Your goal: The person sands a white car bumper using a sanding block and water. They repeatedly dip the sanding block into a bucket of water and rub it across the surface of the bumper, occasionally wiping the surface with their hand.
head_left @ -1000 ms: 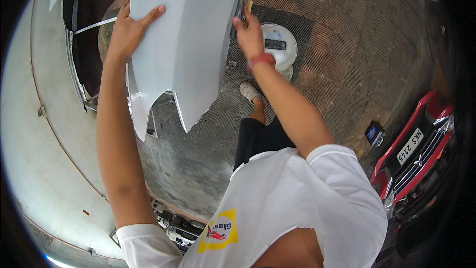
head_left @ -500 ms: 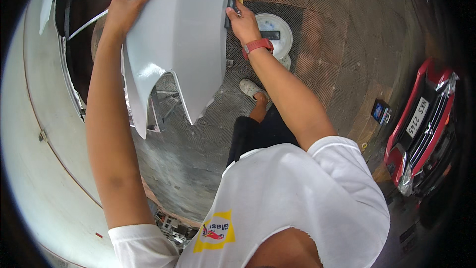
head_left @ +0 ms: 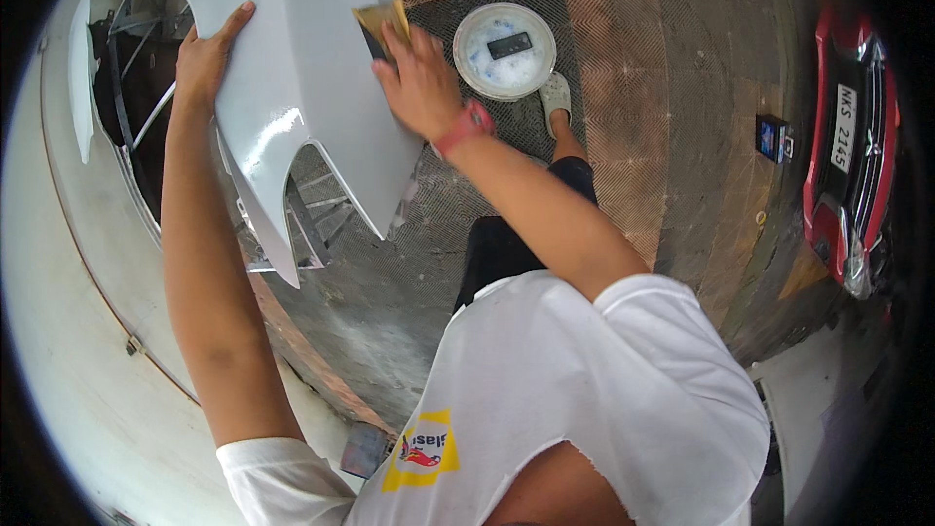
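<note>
A glossy light grey car fender (head_left: 331, 78) stands on a metal frame, its pointed lower corners toward me. My left hand (head_left: 206, 63) grips the fender's left edge, thumb on top and the other fingers partly hidden. On the right side of the fender, my right hand (head_left: 419, 78) presses a folded sheet of sandpaper (head_left: 375, 21), tan on one face and dark on the other. Its fingers are stretched over the sheet, and a red watch (head_left: 467, 127) is on that wrist.
A round white tub (head_left: 467, 68) with a dark block (head_left: 509, 45) on top stands beside my foot. Farther right are a small dark box (head_left: 772, 138) and a red car bumper (head_left: 816, 200). A pale car body (head_left: 58, 331) curves along my left.
My right hand has moved from the fender's right edge onto its face, bringing the sandpaper into view. The whole view has shifted, so the tub and bumper appear elsewhere. My left hand keeps its grip.
</note>
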`<state>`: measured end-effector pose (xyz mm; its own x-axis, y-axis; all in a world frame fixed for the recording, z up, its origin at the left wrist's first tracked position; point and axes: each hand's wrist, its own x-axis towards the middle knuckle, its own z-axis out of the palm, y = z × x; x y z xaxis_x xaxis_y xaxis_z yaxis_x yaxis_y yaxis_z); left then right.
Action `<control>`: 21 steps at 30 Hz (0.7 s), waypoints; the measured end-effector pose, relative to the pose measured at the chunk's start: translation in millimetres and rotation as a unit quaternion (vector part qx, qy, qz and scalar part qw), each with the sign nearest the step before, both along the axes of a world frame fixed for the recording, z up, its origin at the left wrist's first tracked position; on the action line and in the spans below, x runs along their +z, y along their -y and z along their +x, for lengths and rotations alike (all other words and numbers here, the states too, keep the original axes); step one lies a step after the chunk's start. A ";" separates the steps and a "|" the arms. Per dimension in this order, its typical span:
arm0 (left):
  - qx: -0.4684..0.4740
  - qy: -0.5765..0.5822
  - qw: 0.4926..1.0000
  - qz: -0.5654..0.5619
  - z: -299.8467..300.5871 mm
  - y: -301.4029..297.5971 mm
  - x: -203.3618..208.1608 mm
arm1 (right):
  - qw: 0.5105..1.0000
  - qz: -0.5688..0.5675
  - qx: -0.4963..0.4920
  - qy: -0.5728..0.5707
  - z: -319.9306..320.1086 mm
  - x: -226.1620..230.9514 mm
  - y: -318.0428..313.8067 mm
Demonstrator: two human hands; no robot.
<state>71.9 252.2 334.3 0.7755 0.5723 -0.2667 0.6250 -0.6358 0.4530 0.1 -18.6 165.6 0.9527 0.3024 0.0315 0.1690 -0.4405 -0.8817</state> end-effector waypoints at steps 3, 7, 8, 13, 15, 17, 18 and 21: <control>0.007 -0.012 0.999 0.030 0.8 1.5 1.2 | 0.999 -0.026 -0.001 -0.037 9.5 5.7 -3.0; 0.017 -0.025 0.999 -0.013 0.3 12.3 6.5 | 1.000 0.001 -0.005 0.001 -68.4 18.8 11.3; 0.012 -0.016 1.000 -0.015 -0.4 11.2 6.4 | 1.000 0.000 -0.005 -0.001 -69.5 20.0 12.0; 0.007 -0.006 1.000 -0.026 -2.0 2.5 1.7 | 0.998 -0.020 -0.012 -0.056 12.1 2.9 -2.9; 0.005 -0.005 1.000 -0.013 -2.8 -0.1 -0.3 | 0.998 -0.024 -0.010 -0.063 23.3 3.6 -3.3; 0.004 -0.004 1.000 -0.022 0.2 -0.5 -3.4 | 1.000 -0.024 -0.005 -0.015 -24.0 10.7 6.4; 0.005 -0.008 0.999 -0.035 0.1 1.9 -2.7 | 1.000 -0.023 0.000 0.008 -44.6 12.2 9.3; 0.011 -0.005 0.999 -0.032 -2.0 -4.8 -3.8 | 0.999 -0.044 -0.008 0.023 -45.6 13.7 6.1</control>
<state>70.0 257.1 330.5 0.7601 0.5702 -0.3116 0.6431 -0.5918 0.4861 -45.5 -24.7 179.4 0.9555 0.2910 0.0488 0.2005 -0.5191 -0.8309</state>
